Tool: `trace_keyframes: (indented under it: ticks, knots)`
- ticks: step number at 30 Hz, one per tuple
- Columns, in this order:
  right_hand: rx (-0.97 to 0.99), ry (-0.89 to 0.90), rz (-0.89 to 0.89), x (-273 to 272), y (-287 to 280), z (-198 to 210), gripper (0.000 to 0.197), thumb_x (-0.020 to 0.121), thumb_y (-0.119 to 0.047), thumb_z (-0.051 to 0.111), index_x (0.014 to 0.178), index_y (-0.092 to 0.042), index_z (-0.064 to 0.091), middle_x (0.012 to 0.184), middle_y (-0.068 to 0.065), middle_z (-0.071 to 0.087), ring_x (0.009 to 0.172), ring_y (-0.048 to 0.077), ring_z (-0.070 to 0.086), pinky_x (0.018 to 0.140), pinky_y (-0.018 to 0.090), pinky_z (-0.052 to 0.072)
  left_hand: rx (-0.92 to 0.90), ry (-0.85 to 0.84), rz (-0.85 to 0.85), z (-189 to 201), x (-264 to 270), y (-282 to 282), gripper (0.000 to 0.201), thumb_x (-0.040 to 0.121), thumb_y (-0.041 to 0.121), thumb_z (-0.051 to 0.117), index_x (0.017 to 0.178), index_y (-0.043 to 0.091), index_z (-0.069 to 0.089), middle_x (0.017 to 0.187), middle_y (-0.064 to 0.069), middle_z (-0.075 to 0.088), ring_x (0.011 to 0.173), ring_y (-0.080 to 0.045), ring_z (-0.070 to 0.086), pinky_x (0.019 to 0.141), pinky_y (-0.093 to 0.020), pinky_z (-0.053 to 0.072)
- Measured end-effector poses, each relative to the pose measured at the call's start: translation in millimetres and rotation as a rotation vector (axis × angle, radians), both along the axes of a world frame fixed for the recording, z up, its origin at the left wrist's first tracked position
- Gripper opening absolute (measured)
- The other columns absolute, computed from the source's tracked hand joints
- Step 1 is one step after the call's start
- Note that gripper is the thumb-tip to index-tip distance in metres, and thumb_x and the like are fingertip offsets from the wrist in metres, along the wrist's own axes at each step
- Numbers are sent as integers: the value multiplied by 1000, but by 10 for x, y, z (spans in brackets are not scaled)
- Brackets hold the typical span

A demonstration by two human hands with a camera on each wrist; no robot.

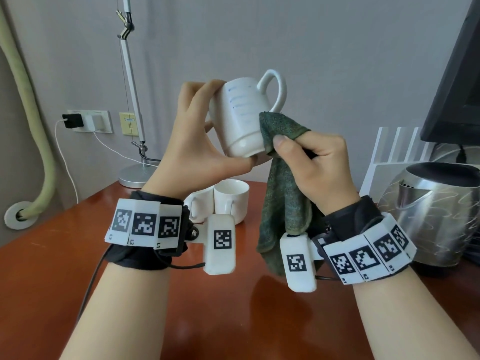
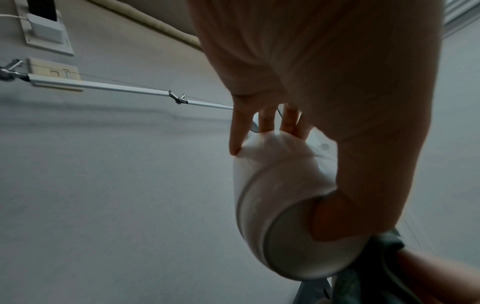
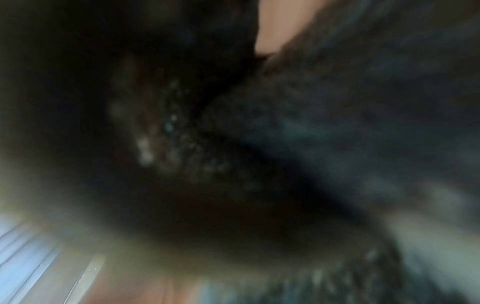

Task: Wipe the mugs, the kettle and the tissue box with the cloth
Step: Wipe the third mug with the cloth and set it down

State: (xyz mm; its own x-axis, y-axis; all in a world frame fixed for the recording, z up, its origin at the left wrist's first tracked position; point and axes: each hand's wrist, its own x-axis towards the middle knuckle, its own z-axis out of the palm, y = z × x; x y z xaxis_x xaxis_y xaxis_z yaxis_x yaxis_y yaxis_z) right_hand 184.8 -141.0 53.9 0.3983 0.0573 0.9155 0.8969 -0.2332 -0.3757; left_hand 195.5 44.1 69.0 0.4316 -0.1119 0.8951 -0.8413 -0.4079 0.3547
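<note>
My left hand (image 1: 205, 131) holds a white mug (image 1: 241, 115) up above the table, tilted with its base toward me and its handle up at the right; the thumb sits under the base, the fingers over the rim end. The left wrist view shows the same mug (image 2: 280, 205) between thumb and fingers. My right hand (image 1: 309, 157) grips a dark green cloth (image 1: 283, 193) and presses its top fold against the mug's right side; the rest hangs down. The cloth (image 3: 311, 133) fills the blurred right wrist view. Two more white mugs (image 1: 228, 198) stand on the table behind my wrists. A steel kettle (image 1: 436, 214) stands at right.
The table (image 1: 52, 268) is red-brown wood. A desk lamp base (image 1: 132, 175) and pole stand at the back left, with wall sockets (image 1: 88, 120) and a white cable behind. A white slatted rack (image 1: 400, 152) and a dark monitor (image 1: 457, 81) are at back right.
</note>
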Motion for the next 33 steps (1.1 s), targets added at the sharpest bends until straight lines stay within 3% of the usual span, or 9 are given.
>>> trace_keyframes:
  ticks: [4, 7, 9, 12, 17, 19, 23, 28, 33]
  knots:
    - [-59, 39, -11, 20, 47, -23, 44, 87, -25, 60, 52, 1, 52, 46, 4, 38, 48, 4, 35, 45, 23, 28, 99, -28, 54, 0, 49, 27, 93, 54, 15, 91, 135, 2, 46, 119, 1, 36, 113, -1, 42, 97, -24, 48]
    - [-142, 10, -40, 42, 62, -51, 39, 87, -15, 64, 50, -20, 53, 41, -8, 38, 42, 5, 35, 45, 16, 26, 103, -10, 82, 3, 57, 67, 94, 55, 34, 85, 135, 5, 46, 120, 2, 36, 111, 10, 39, 96, -14, 44]
    - [-205, -29, -65, 60, 67, -68, 37, 87, -18, 62, 50, -14, 56, 41, -3, 41, 40, 12, 37, 43, 19, 27, 141, 5, 108, 8, 47, 79, 96, 53, 42, 80, 135, 5, 47, 119, 2, 35, 106, 6, 41, 91, -13, 45]
    - [-296, -88, -183, 66, 98, -70, 41, 87, -28, 57, 50, -10, 53, 42, -4, 43, 39, 15, 40, 43, 24, 29, 225, 25, 126, 14, 3, 18, 101, 51, 50, 73, 137, 3, 46, 120, 1, 36, 105, -6, 44, 87, -34, 52]
    - [-177, -72, -307, 95, 14, -23, 44, 90, -33, 54, 50, -17, 46, 41, -8, 35, 39, 18, 36, 45, 26, 26, 232, 8, 149, -2, -7, -34, 97, 54, 46, 78, 137, 6, 45, 119, 4, 36, 103, -11, 45, 83, -48, 52]
    - [-150, -68, -296, 93, 6, -19, 45, 90, -30, 54, 49, -20, 39, 41, -10, 29, 40, 16, 31, 45, 25, 24, 226, -13, 187, -2, 3, -22, 96, 54, 39, 82, 136, 7, 45, 118, 5, 35, 102, -12, 44, 81, -50, 52]
    - [-228, -118, -241, 58, 62, -42, 43, 87, -23, 58, 47, -11, 48, 40, -4, 36, 37, 19, 35, 43, 24, 25, 197, -16, 185, 5, 2, -26, 94, 55, 42, 77, 135, 6, 45, 117, 5, 33, 102, -11, 44, 80, -50, 53]
    - [-291, -172, -427, 30, 64, -3, 44, 89, -30, 57, 48, -15, 47, 40, -6, 31, 38, 21, 33, 44, 24, 24, 286, -38, 204, 4, -26, -72, 95, 56, 49, 67, 137, 7, 41, 117, 8, 30, 102, -14, 43, 75, -51, 54]
    - [-208, -143, -432, 52, -10, 25, 48, 91, -26, 58, 52, -27, 30, 40, -10, 24, 39, 20, 28, 47, 24, 20, 272, -55, 213, 12, -23, -50, 92, 57, 37, 76, 138, 7, 41, 118, 6, 31, 106, -15, 42, 78, -51, 52]
